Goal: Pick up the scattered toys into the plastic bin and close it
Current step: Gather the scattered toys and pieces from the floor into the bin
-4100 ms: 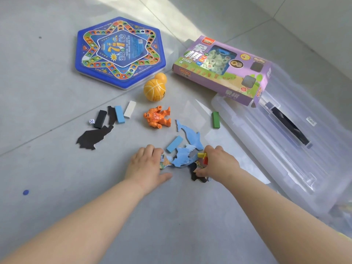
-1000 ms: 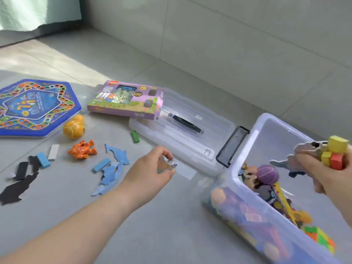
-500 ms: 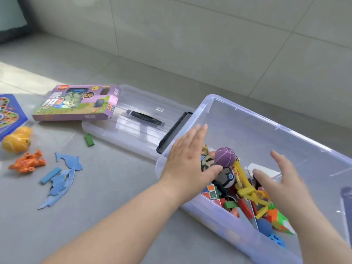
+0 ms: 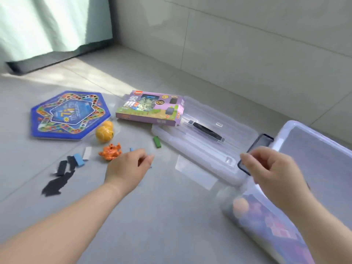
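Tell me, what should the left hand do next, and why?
Probably lower the left hand and pick up the orange toy figure right beside it: the hand looks empty, toys lie scattered on the floor, and the plastic bin stands open, its lid off.

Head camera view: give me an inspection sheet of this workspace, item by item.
surface: grey tiled floor, partly sunlit.
job's things: clear bin open, toys inside; lid flat on floor; purple box overlapping lid's end; hexagonal board, yellow ball, orange figure, green block, blue block, black pieces scattered.
clutter: nothing seen.
grips: left grip low beside orange figure, grasp unclear; right grip relaxed, empty, by bin's latch.
cables: nothing seen.
surroundings: tiled wall, curtain.
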A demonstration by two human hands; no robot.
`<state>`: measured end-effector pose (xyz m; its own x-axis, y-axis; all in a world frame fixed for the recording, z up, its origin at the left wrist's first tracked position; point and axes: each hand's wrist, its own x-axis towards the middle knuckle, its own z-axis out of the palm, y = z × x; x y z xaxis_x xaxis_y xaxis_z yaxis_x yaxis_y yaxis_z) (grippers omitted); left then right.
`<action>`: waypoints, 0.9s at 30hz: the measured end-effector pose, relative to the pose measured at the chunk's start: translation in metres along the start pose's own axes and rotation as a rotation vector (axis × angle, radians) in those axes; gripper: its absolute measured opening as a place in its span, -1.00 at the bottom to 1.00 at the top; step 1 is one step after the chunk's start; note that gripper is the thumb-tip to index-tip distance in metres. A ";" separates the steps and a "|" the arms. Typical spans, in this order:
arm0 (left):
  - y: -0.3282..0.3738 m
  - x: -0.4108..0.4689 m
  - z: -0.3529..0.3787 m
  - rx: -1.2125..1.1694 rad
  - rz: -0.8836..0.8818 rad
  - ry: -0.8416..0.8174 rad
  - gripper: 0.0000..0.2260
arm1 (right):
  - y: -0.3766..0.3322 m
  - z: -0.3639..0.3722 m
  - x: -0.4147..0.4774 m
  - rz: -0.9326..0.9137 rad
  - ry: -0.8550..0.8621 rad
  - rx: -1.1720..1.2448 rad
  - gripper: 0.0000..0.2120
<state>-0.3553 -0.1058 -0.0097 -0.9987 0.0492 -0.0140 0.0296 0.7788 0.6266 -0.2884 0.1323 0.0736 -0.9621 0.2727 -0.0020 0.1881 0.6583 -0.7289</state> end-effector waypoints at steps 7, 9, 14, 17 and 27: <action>-0.174 -0.034 -0.064 0.062 -0.546 -0.008 -0.81 | -0.082 0.145 0.030 0.005 -0.680 -0.498 -0.72; -0.196 -0.047 -0.075 0.013 -0.643 -0.044 -0.80 | -0.092 0.171 0.029 -0.014 -0.787 -0.647 -0.67; -0.226 -0.044 -0.080 -0.061 -0.699 -0.109 -0.73 | -0.079 0.216 0.031 0.049 -0.946 -0.786 -0.67; -0.237 -0.023 -0.071 -0.058 -0.674 -0.049 -0.70 | -0.057 0.244 0.052 0.022 -0.877 -0.787 -0.65; -0.244 0.021 -0.030 0.111 -0.763 -0.016 -0.40 | -0.019 0.320 0.135 0.033 -0.556 -0.684 -0.49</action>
<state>-0.3848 -0.3142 -0.1396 -0.7436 -0.5182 -0.4224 -0.6620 0.6589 0.3571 -0.4848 -0.0681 -0.1314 -0.8772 0.0348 -0.4788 0.1227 0.9805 -0.1537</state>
